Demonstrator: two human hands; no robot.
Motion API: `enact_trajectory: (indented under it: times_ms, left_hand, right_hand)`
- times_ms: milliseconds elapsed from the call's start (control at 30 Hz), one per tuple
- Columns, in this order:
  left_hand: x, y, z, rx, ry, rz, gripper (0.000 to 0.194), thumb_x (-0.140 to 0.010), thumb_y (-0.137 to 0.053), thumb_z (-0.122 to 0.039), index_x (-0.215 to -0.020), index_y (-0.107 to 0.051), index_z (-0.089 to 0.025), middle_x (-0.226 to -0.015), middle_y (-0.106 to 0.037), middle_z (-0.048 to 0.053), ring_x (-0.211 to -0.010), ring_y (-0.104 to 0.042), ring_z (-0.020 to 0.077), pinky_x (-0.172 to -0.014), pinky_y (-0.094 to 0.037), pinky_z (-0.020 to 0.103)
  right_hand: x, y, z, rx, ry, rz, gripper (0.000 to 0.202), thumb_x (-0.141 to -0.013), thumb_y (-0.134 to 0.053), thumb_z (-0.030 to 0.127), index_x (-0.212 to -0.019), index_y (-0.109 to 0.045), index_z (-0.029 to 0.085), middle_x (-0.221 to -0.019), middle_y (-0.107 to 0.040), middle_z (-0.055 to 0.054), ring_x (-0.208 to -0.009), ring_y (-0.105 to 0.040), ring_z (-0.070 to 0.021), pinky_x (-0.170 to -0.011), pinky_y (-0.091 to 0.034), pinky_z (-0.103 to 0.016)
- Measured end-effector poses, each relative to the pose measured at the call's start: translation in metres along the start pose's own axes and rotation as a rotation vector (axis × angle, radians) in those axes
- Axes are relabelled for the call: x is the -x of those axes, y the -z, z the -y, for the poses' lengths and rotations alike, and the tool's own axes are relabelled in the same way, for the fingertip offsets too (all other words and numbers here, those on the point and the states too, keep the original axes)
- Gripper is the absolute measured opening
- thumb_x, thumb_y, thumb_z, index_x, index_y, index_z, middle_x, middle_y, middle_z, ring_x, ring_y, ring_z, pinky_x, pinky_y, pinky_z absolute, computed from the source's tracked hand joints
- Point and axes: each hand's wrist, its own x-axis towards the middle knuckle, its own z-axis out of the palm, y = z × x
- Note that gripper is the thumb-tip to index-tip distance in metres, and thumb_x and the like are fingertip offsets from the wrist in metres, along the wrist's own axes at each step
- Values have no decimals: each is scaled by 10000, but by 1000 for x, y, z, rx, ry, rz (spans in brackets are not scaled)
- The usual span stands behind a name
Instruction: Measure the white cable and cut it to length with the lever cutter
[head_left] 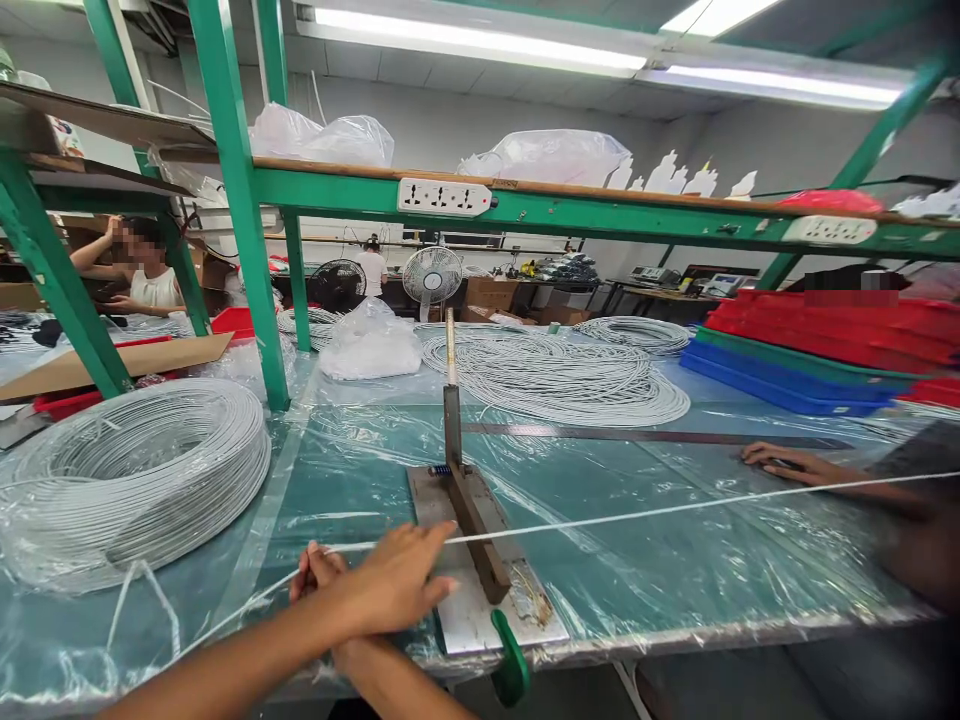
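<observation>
My forearms cross near the table's front edge. My left hand point(401, 575), on the arm from the lower left, lies over the white cable point(600, 522), thumb and index finger apart beside the metal cutter base point(469, 610). Further left, my right hand point(316, 570) has its fingers closed round the same cable, which runs off to the lower left and to the right edge. The cable crosses a hinged brown metal arm point(476, 540); an upright lever point(451, 410) rises behind it. A green clamp part point(510, 660) sits at the front edge.
A wrapped cable coil point(150, 470) lies left, loose coils point(562, 375) behind. A long metal ruler point(637, 434) lies across the table. Another person's hand point(780, 462) rests at right, near stacked trays point(795, 370). Green shelf posts point(244, 220) stand left.
</observation>
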Motion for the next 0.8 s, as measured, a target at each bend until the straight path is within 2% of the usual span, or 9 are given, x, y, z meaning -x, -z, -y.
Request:
enact_trajectory:
  times_ms: [100, 200, 300, 367, 433, 533, 567, 667, 800]
  left_hand:
    - [-23, -19, 6, 262, 13, -22, 443, -823, -518, -351, -1219, -558, -156, -810, -622, 48, -764, -553, 189, -666, -405, 258]
    - [-39, -26, 19, 427, 53, -78, 325, -808, -521, -362, -797, -720, -105, -523, -400, -39, -524, -353, 99, -490, -233, 215]
    - [-48, -27, 23, 468, 32, -135, 341, -789, -550, -372, -683, -725, -100, -453, -286, -64, -481, -248, 81, -457, -167, 215]
    - [-50, -25, 21, 367, -9, -142, 360, -805, -521, -368, -685, -733, -103, -417, -348, -64, -457, -297, 91, -433, -210, 206]
    - [-48, -23, 18, 239, -56, -131, 420, -835, -442, -383, -718, -731, -101, -439, -495, -37, -466, -415, 126, -421, -295, 207]
    - [-43, -22, 15, 50, -96, -145, 392, -884, -377, -340, -953, -695, -121, -693, -693, 47, -636, -605, 177, -550, -416, 208]
    - [-42, -23, 14, -41, -95, -137, 358, -896, -374, -300, -1034, -664, -142, -762, -707, 72, -693, -635, 196, -607, -434, 223]
    - [-41, -30, 13, -292, -98, -37, 320, -877, -353, -134, -1081, -597, -167, -829, -694, 128, -788, -653, 261, -695, -458, 307]
    - [-46, -39, 14, -15, -47, -66, 284, -778, -384, -24, -891, -611, -153, -885, -659, 131, -859, -614, 259, -739, -433, 322]
  right_hand:
    - [2, 7, -4, 8, -79, 29, 430, -828, -425, 617, -753, -539, 209, -566, -482, 53, -522, -494, -103, -497, -387, -206]
    - [28, 19, 10, 63, -169, 222, 430, -665, -568, 644, -642, -565, 215, -507, -517, 51, -459, -480, -109, -430, -353, -195]
    - [67, 45, 59, 271, -171, 601, 336, -620, -683, 498, -686, -656, 169, -548, -567, 35, -456, -467, -71, -432, -348, -159]
    - [83, 70, 110, 434, -65, 817, 292, -740, -602, 421, -825, -694, 158, -656, -607, 21, -548, -521, -55, -506, -380, -130]
    - [78, 101, 167, 390, -85, 660, 360, -822, -516, 437, -909, -687, 132, -649, -610, -10, -556, -566, -91, -517, -436, -171]
    - [31, 153, 237, 374, 173, -209, 287, -816, -584, 406, -859, -660, 133, -520, -554, 19, -432, -493, -78, -452, -410, -180]
    - [9, 170, 253, 358, 211, -361, 263, -864, -538, 378, -929, -635, 143, -516, -524, 40, -423, -461, -59, -438, -378, -158]
    - [-53, 213, 277, 327, 151, -527, 260, -936, -445, 345, -995, -572, 126, -588, -509, 45, -406, -405, -44, -404, -350, -161]
    - [-101, 235, 283, 270, 21, -524, 259, -914, -504, 345, -1032, -558, 121, -865, -589, -29, -636, -565, -101, -547, -494, -239]
